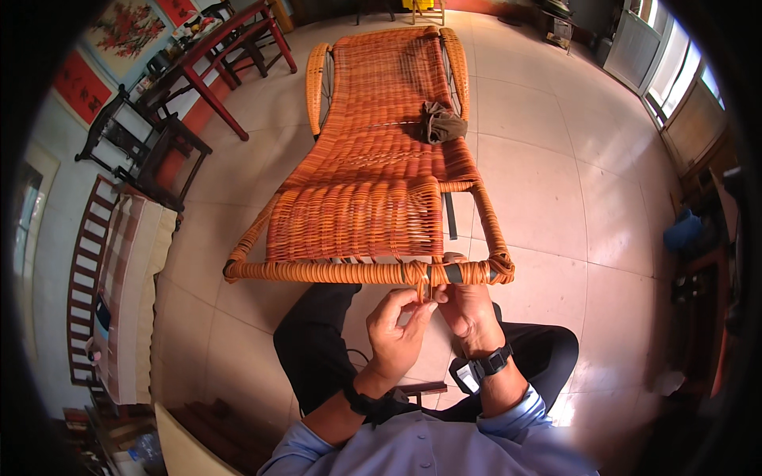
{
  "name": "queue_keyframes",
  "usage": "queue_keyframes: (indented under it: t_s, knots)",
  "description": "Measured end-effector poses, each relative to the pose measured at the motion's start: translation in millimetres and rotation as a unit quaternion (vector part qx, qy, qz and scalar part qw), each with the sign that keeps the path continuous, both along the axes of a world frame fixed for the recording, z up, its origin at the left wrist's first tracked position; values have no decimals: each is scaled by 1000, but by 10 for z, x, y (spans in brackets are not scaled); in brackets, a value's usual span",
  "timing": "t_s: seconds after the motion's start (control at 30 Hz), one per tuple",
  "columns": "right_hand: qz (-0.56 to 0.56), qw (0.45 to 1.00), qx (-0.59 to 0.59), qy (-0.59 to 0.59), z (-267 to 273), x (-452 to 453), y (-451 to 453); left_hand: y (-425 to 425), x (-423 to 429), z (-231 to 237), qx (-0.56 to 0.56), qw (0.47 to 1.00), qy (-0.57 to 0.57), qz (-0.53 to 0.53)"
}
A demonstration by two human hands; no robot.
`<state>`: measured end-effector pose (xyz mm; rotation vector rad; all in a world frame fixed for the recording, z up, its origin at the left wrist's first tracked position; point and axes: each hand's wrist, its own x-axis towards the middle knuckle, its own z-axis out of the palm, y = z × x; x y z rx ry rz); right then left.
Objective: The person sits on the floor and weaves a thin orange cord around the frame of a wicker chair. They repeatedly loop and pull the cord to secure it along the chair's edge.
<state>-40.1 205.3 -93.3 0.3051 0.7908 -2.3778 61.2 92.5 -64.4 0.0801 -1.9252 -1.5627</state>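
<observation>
A woven rattan lounge chair (pixel 369 143) stretches away before me, its strips orange and reddish brown. Its near end has a crossbar (pixel 321 272) wrapped in rattan, with dark bare stretches toward the right. Below those wraps hangs a thin rattan strip (pixel 421 291). My left hand (pixel 396 330) pinches this strip between thumb and fingers, just under the bar. Close beside it, my right hand (pixel 473 312) reaches up beneath the bar with its thumb by the strip. Some of its fingers are hidden behind the bar, so its hold is unclear.
A crumpled dark cloth (pixel 443 123) lies on the chair's right side. To the left stand a cushioned bench (pixel 134 297), a dark wooden chair (pixel 149 146) and a red-framed table (pixel 208 89). A blue object (pixel 683 231) sits at the right. Pale tiles (pixel 530 196) cover the floor.
</observation>
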Motion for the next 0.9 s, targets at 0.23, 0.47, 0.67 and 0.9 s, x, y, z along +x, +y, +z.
queue_keyframes:
  t_s: [0.23,0.47,0.67,0.9]
  knots:
    - [14,999,13,50,166,-6,-95,-66,-50,-58,-33,999,-12,-16]
    - [61,845,349,402,39,64,52,-57,55,-64,-50,998,-27,-6]
    - [32,793,375,479,71,56,36,-82,22,-88,-63,998,-17,-5]
    - [-34,802,335,493,182,46,-30,-49,79,0,-79,997,-2,4]
